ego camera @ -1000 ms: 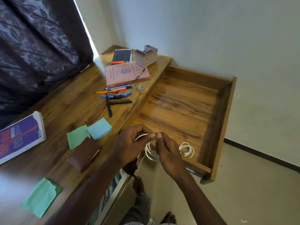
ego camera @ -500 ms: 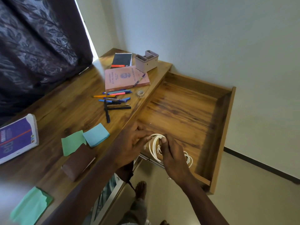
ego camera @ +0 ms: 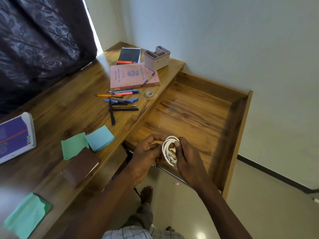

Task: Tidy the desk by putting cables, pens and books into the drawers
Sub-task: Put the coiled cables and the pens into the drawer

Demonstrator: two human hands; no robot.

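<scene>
A white cable [ego camera: 168,150] is wound into a small coil, held over the near end of the open wooden drawer [ego camera: 195,111]. My left hand [ego camera: 146,152] pinches the coil's left side and my right hand [ego camera: 186,157] grips its right side with the thumb through the loop. Several pens [ego camera: 120,100] lie loose on the desk. A pink book [ego camera: 131,76] with a pen on it lies behind them, and a black notebook [ego camera: 129,55] sits further back.
A grey pen holder [ego camera: 158,57] stands at the desk's far corner, a tape roll [ego camera: 149,94] near the drawer edge. Blue [ego camera: 100,138] and green [ego camera: 73,145] sticky pads, a brown wallet [ego camera: 79,166], a purple book [ego camera: 15,137] and green paper [ego camera: 25,216] lie on the near desk [ego camera: 69,109].
The loose loops that lay on the drawer floor have been gathered into one tight coil between both hands. The hands have closed in on each other.
</scene>
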